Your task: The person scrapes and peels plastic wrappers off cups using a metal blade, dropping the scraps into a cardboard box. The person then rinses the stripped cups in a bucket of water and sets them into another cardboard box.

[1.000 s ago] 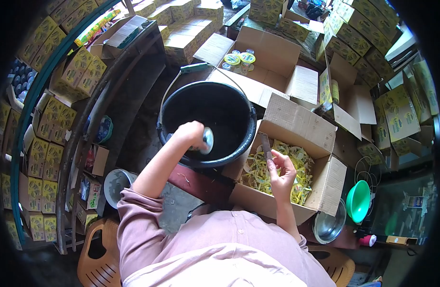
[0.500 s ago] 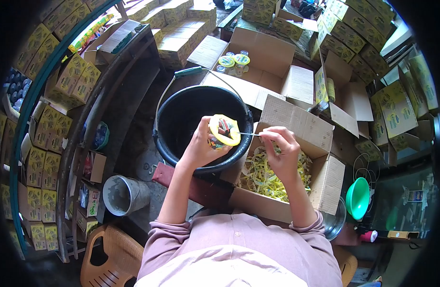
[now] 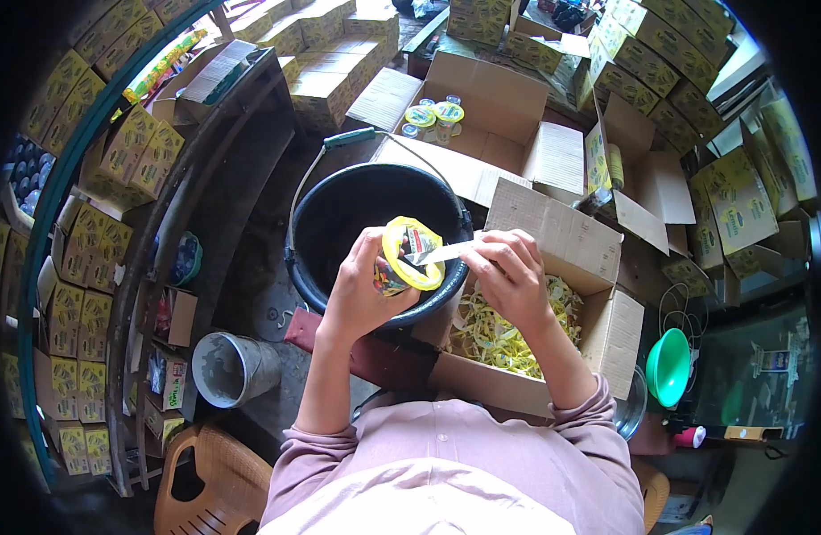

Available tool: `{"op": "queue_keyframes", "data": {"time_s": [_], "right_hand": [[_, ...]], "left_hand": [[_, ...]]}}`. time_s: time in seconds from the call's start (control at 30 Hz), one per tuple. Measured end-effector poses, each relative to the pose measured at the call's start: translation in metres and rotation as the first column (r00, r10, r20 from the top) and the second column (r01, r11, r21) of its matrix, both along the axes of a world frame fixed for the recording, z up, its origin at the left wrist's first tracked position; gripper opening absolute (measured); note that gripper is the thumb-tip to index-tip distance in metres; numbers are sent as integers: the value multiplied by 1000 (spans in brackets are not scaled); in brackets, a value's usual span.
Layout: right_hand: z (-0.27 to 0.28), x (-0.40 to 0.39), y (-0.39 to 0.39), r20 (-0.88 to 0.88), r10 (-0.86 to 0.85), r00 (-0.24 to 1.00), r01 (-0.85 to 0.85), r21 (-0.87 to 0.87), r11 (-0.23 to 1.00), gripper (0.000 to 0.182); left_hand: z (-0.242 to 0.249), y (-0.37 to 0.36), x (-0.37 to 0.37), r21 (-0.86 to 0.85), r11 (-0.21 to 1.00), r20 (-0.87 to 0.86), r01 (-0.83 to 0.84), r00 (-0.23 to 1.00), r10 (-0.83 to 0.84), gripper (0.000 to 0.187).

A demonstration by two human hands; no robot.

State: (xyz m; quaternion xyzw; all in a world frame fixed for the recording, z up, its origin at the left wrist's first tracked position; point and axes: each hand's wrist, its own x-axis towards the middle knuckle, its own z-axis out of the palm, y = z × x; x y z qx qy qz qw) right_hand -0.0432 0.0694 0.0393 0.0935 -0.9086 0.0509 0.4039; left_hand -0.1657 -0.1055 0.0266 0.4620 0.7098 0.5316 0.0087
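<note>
My left hand [image 3: 361, 283] is wrapped round a clear plastic cup [image 3: 395, 277] with a yellow rim and a printed label, tilted over the black bucket [image 3: 314, 209]. My right hand [image 3: 510, 275] pinches a thin, flat, silvery knife blade [image 3: 445, 253]. Its far end reaches over the yellow rim into the mouth of the cup; its handle is hidden in my fingers. Below my right hand an open carton [image 3: 492, 382] holds a heap of curled yellow strips [image 3: 508, 334].
Several lidded cups [image 3: 434, 116] stand in an open carton [image 3: 499, 85] behind the bucket. A grey pail [image 3: 235, 368] and an orange chair [image 3: 216, 477] are at the left. To the right is a green bowl [image 3: 667, 367]. Printed yellow boxes [image 3: 78, 308] are stacked on both sides.
The blade has turned from edge-on to showing its flat side. My right hand has shifted slightly left, closer to the cup. My left hand still holds the cup, turned a little.
</note>
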Motion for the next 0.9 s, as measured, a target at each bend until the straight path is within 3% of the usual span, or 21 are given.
{"op": "queue_keyframes", "data": {"time_s": [0.23,0.9], "right_hand": [[6,-1,2,12,64,998,-64,13,998,21],[-9,-10,-6,45,151,988,-151,0,989,21]], "left_hand": [[-5,3,4,37,998,72,-54,996,51,46],[3,-6,0,-12,994,217,109,971,-104,42]]}}
